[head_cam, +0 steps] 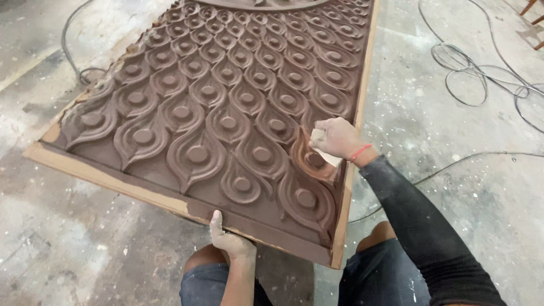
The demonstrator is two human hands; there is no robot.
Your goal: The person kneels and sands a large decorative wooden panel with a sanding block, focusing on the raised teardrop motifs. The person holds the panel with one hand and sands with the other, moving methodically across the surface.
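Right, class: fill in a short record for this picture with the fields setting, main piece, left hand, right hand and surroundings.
setting: dusty concrete floor, seen from above the person's knees
main piece: large brown carved panel with rows of raised teardrop scales, pale wood showing along its edges
left hand: left hand grips the panel's near edge, thumb on top
right hand: right hand presses a folded pale piece of sandpaper against a scale near the right edge; red wristband, black sleeve
surroundings: loose cables coiled on the floor to the right
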